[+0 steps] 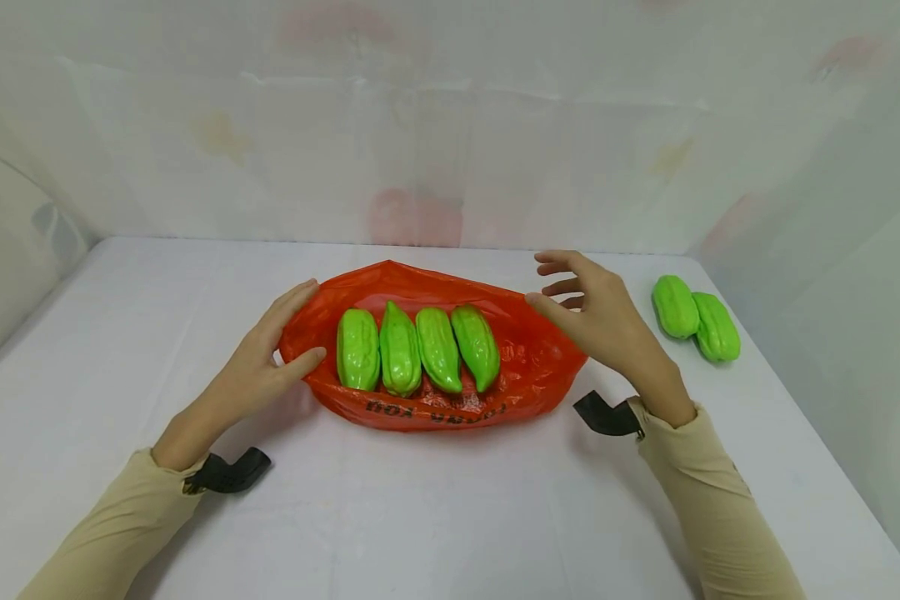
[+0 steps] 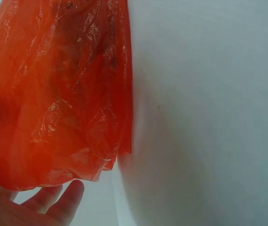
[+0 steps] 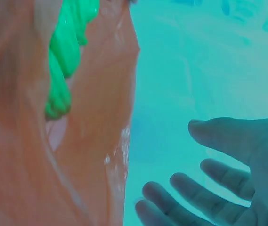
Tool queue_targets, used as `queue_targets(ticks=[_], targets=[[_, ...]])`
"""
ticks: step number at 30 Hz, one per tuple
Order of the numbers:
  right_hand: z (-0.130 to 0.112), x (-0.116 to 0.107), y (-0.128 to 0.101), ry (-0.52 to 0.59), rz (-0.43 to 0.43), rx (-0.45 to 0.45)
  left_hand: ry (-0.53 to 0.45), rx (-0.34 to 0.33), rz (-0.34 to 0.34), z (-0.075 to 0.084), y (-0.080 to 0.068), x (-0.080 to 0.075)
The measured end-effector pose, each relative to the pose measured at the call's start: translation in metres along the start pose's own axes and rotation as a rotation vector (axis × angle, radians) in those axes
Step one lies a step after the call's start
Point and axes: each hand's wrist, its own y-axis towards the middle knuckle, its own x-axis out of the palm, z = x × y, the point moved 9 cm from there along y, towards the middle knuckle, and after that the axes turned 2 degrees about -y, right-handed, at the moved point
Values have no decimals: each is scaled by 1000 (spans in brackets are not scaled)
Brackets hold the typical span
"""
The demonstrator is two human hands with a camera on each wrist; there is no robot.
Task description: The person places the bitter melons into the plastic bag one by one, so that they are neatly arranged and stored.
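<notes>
Left hand rests open on the orange bag at nine o'clock — right hand hovers open at three o'clock, holding nothing.

Four gourds in the bag; two apparently touching, right

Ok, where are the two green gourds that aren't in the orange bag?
In the head view, the two loose gourds lie side by side on the white table, far right, beyond the right hand and apart from the orange bag.
</notes>
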Motion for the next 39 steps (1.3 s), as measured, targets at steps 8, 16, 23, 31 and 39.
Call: queue_targets(ticks=[8, 16, 23, 31, 39], targets=[[15, -16, 3, -25, 51, -27, 11, 5, 2, -2, -1, 0], [37, -22, 6, -37, 61, -3, 13, -7, -4, -5, -1, 0], [50, -25, 8, -57, 78, 7, 3, -1, -2, -3, -1, 1], [67, -28, 10, -96, 102, 31, 15, -14, -10, -8, -1, 1], [82, -34, 9, -112, 141, 28, 21, -9, -9, -7, -1, 1]])
